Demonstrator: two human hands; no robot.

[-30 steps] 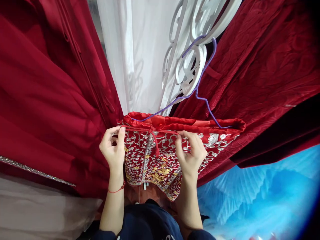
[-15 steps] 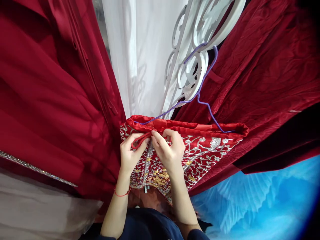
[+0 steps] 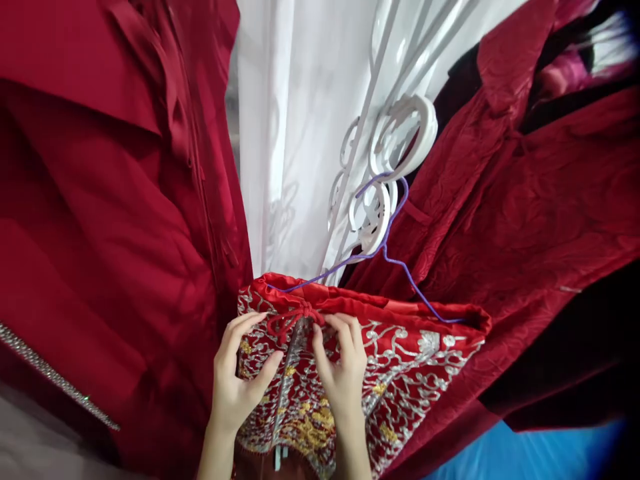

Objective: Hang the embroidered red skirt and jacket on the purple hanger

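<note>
The left hand [image 3: 239,377] lies spread on the skirt [image 3: 400,360], fingers loose and gripping nothing, thumb angled toward the middle seam; the right hand [image 3: 340,363] sits just beside it, its fingertips [image 3: 320,330] pinched at the cord [image 3: 290,319], which is bunched in a knot at the waistband directly above both hands; the skirt hangs from a hanger [image 3: 395,263] whose wire rises above the right hand to a white rack [image 3: 395,143]; a red dress [image 3: 100,233] hangs left of the left hand, another red garment [image 3: 525,220] right of the right hand, and a white curtain [image 3: 295,133] beyond the knot.
</note>
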